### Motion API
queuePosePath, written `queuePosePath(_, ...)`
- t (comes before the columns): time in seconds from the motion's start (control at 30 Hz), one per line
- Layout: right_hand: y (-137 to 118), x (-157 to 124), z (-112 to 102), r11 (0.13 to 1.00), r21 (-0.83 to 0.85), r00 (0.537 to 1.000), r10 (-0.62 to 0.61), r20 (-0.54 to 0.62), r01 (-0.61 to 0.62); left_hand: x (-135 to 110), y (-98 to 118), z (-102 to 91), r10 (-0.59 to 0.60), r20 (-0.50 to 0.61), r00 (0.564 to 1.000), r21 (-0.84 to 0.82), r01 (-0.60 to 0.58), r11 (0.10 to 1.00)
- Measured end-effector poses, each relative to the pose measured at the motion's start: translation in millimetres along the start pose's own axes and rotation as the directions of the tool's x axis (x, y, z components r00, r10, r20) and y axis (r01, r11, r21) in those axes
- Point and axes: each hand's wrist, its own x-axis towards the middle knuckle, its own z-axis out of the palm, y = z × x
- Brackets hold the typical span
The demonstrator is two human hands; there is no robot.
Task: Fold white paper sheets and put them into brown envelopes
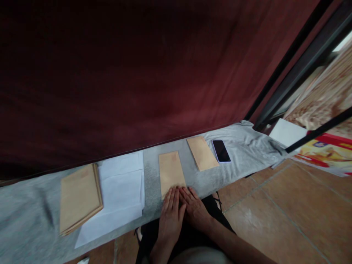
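Note:
A brown paper envelope [170,170] lies flat on the grey cloth [151,176] in front of me. My left hand [172,211] rests on its near end with the fingers stretched out flat. Beside it, my right hand [194,205] lies with its fingers out straight, touching the envelope's near right corner and the left fingertips. Neither hand holds anything. To the right is a second brown envelope [202,154], with a dark-screened phone [221,151] next to it.
On the left, a stack of brown envelopes [79,194] partly overlaps white paper sheets [121,190]. A dark red panel [137,91] rises behind the cloth-covered surface. At the right are black metal bars [288,62], a colourful red and yellow box [327,152] and a tiled floor [277,209].

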Motion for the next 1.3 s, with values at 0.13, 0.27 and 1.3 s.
queuePosePath(0.13,-2,-3,2,0.998,-0.053,1.0,0.013,-0.004,-0.014,-9,-12,17.2,0.121,0.003,0.993,0.309,-0.116,0.944)
queuePosePath(0.27,-1,-7,3,0.997,-0.064,0.999,0.036,-0.011,-0.036,-17,-19,18.1,0.12,-0.029,0.992,0.36,-0.102,0.927)
queuePosePath(1.3,-9,15,-16,0.959,0.035,0.948,0.283,-0.148,-0.281,48,-13,-27.5,-0.556,-0.016,0.831,-0.674,0.402,0.62)
